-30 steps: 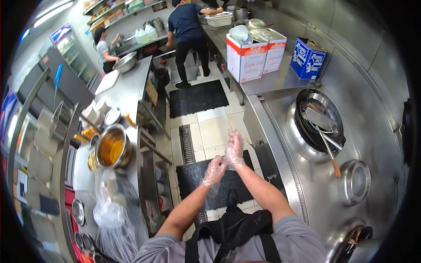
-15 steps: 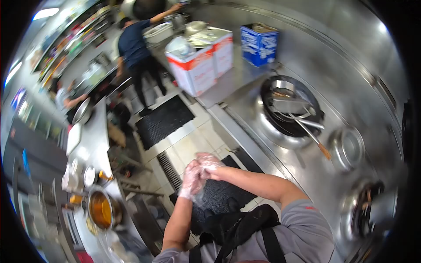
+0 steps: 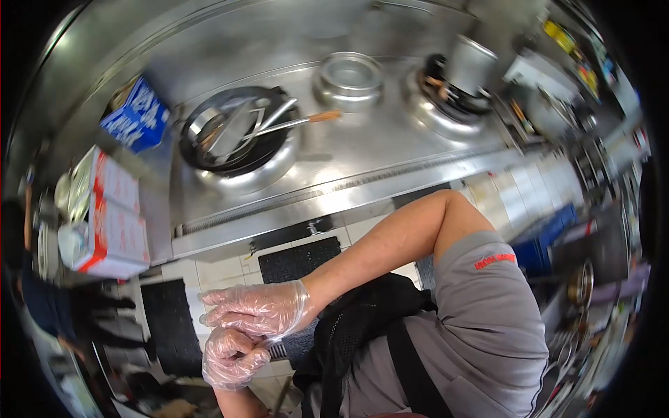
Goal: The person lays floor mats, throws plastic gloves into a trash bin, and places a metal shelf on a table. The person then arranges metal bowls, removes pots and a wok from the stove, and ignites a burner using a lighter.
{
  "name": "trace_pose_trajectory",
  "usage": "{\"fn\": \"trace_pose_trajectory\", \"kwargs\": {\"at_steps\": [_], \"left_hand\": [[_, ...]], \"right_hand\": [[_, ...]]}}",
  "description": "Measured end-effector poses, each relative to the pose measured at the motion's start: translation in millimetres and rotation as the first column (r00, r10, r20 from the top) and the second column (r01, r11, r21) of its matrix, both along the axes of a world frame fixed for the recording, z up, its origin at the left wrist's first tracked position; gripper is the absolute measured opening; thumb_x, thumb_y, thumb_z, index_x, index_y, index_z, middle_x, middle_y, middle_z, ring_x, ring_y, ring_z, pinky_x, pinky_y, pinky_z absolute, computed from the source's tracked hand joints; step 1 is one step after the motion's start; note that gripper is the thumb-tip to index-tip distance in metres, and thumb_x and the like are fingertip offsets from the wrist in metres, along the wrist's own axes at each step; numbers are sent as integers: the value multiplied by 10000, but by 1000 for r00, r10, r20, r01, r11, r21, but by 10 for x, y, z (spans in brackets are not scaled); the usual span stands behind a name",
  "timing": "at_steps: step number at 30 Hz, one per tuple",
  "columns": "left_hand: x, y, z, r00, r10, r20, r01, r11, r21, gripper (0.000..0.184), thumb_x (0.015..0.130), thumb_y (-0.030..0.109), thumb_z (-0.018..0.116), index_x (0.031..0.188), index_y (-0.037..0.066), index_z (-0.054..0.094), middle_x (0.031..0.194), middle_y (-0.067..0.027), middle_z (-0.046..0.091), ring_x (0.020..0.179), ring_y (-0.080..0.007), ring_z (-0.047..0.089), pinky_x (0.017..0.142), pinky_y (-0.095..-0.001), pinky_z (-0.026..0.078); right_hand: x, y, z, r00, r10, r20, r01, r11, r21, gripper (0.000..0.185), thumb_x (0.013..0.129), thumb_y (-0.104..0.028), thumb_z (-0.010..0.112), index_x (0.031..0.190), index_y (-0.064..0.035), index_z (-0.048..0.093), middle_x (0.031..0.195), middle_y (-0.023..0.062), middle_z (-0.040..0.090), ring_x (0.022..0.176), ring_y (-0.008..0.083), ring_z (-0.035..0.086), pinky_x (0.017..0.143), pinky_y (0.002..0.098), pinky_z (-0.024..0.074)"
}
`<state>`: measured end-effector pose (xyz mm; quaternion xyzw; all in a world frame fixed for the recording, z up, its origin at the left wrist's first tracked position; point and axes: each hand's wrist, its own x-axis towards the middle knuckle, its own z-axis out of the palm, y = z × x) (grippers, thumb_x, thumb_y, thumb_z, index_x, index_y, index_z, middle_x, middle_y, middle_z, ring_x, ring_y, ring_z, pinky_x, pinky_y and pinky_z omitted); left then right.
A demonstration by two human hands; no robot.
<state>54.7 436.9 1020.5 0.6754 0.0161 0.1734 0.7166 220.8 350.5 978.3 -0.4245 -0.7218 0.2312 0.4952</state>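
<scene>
Clear plastic gloves cover both of my hands, which meet low in front of me over the floor. My right hand (image 3: pixel 254 310) reaches in from the right, its fingers stretched out to the left. Just below and against it is my left hand (image 3: pixel 233 359), with its fingers curled and the thumb bent in beside the heel of the right hand. Whatever the left fingers pinch, if anything, is hidden. The right glove's loose cuff (image 3: pixel 304 304) ends at the wrist.
Across the steel cooktop (image 3: pixel 362 153) stand a wok (image 3: pixel 261 157) with utensils, a round metal pot (image 3: pixel 348 80) and another burner with a metal container (image 3: pixel 471 66). White-and-red boxes (image 3: pixel 118 216) and a blue box (image 3: pixel 139 118) are left. A person (image 3: pixel 52 306) stands far left.
My view has swung right, bringing the cooktop to the middle. The hands remain together; the right fingers are now stretched out above the curled left hand.
</scene>
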Motion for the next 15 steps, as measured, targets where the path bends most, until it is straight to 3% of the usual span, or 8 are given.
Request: {"fn": "trace_pose_trajectory", "kwargs": {"at_steps": [4, 6, 7, 9, 10, 11, 12, 15], "left_hand": [[527, 61, 101, 945, -302, 127, 300, 953, 31, 397, 828, 245, 836, 722, 63, 500, 691, -46, 544, 609, -118, 454, 548, -296, 393], [852, -9, 60, 924, -350, 152, 343, 937, 70, 370, 881, 275, 790, 767, 78, 499, 725, -30, 542, 614, -105, 444, 543, -302, 385], [1056, -98, 13, 961, -244, 131, 255, 963, -82, 314, 881, 233, 777, 794, 91, 512, 755, -17, 539, 652, -102, 475, 555, -285, 397], [1477, -404, 90, 978, -195, 75, 206, 955, -215, 262, 881, 192, 765, 822, 103, 525, 786, -5, 536, 690, -100, 506, 567, -268, 409], [1712, -621, 189, 998, -62, 5, 60, 931, -359, 234, 908, 198, 726, 850, 116, 514, 777, 13, 511, 683, -97, 494, 590, -264, 420], [1885, -811, 250, 994, 71, -85, -103, 871, -480, 207, 934, 204, 688, 878, 129, 503, 768, 32, 486, 676, -93, 483, 614, -260, 430], [2033, -912, 204, 996, 36, -78, -69, 880, -471, 207, 934, 204, 688, 878, 129, 503, 768, 32, 486, 676, -93, 483, 614, -260, 430], [2706, -1258, -315, 985, -119, -128, 68, 936, -345, 167, 948, 195, 642, 884, 144, 497, 824, 35, 490, 758, -92, 509, 708, -282, 469]], "right_hand": [[319, -291, 3, 925, -365, 106, 300, 873, 384, 486, 999, -106, 596, 1430, 23, 413, 1458, 206, 474, 1450, 392, 325, 1164, 435, 331], [556, -684, 385, 894, -445, 48, 405, 849, 341, 482, 987, -118, 609, 1409, 37, 434, 1424, 232, 491, 1418, 406, 374, 1154, 429, 357], [648, -830, 415, 877, -457, 146, 402, 866, 297, 377, 986, -119, 568, 1328, 22, 498, 1402, 227, 502, 1391, 426, 391, 1150, 456, 360], [810, -1099, 239, 556, -692, 460, 531, 722, 444, 332, 967, -153, 573, 1269, -16, 576, 1399, 209, 509, 1364, 423, 422, 1141, 481, 373], [822, -1385, 277, 521, -727, 446, 569, 686, 453, 332, 967, -153, 573, 1269, -16, 576, 1399, 209, 509, 1364, 423, 422, 1141, 481, 373], [800, -1769, 291, 637, -692, 341, 645, 720, 257, 360, 951, -170, 604, 1280, -24, 584, 1393, 203, 523, 1366, 410, 429, 1143, 473, 373], [780, -2128, 317, 727, -654, 208, 659, 750, 54, 390, 936, -187, 634, 1291, -31, 591, 1387, 197, 538, 1367, 398, 436, 1145, 465, 374], [890, -2955, 253, 691, -723, 21, 721, 691, 51, 482, 908, -253, 703, 1327, -44, 589, 1288, 200, 621, 1249, 380, 558, 1078, 436, 438]]}}
